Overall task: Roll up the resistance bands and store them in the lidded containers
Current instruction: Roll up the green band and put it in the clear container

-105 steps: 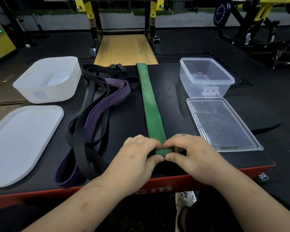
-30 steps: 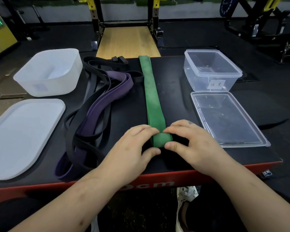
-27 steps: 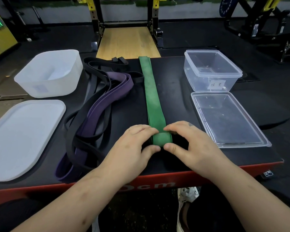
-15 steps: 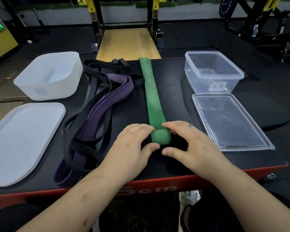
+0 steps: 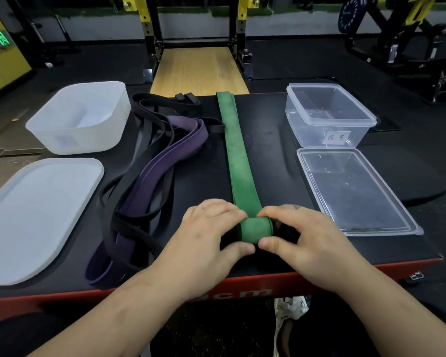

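A green resistance band point(image 5: 236, 155) lies straight down the middle of the black table, its near end wound into a small roll. My left hand point(image 5: 204, 240) and my right hand point(image 5: 301, 235) pinch that roll from either side, thumbs at its near face and fingertips on top. A purple band point(image 5: 162, 163) and several black bands point(image 5: 144, 140) lie tangled to the left. A clear lidded container point(image 5: 327, 117) with a label stands open at the back right, its clear lid point(image 5: 355, 191) flat in front of it.
A frosted white container point(image 5: 80, 119) stands at the back left with its white lid point(image 5: 36, 212) lying in front. The table's red front edge point(image 5: 371, 276) runs just under my wrists. Gym racks and a wooden platform point(image 5: 198, 70) stand beyond the table.
The green roll has grown thicker and travelled away from me up the band, with both hands following it. The other bands and the containers have stayed put.
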### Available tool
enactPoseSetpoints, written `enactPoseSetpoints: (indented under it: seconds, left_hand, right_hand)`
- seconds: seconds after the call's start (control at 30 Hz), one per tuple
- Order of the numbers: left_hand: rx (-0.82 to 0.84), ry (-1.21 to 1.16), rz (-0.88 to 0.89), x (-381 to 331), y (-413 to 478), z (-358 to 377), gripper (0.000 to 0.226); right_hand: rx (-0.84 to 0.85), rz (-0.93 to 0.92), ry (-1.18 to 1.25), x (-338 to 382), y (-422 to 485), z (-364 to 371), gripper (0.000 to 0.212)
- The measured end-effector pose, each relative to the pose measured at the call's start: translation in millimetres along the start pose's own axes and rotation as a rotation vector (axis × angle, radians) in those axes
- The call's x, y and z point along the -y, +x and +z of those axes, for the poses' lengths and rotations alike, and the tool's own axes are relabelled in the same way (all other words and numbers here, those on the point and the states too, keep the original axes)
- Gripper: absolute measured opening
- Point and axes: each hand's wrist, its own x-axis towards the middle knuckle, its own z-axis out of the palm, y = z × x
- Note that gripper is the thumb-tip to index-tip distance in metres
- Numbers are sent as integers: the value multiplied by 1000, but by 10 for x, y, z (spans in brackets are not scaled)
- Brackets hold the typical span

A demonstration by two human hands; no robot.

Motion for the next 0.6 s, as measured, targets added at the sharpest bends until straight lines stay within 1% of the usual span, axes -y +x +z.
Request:
enactPoseSetpoints:
  seconds: [0.13,0.33,0.43,0.53,0.6]
  left_hand:
    - [20,-31,-9,8,-81,40,63]
    - [44,0,13,-21,-87,26,57]
    - [11,-25,16,-28,-86,33,53]
    - [13,-34,14,-7,-64,45,49]
    - [23,-25,5,-8,-69,47,50]
  right_hand:
    - [39,-11,-10,1,-29,-14,47]
    - [40,-45,16,-18,3,-16,44]
    - [27,-45,34,-19,-11,-14,48]
    - [28,-57,52,-21,-43,-14,53]
    - [34,-62,57,-36,-28,-10,48]
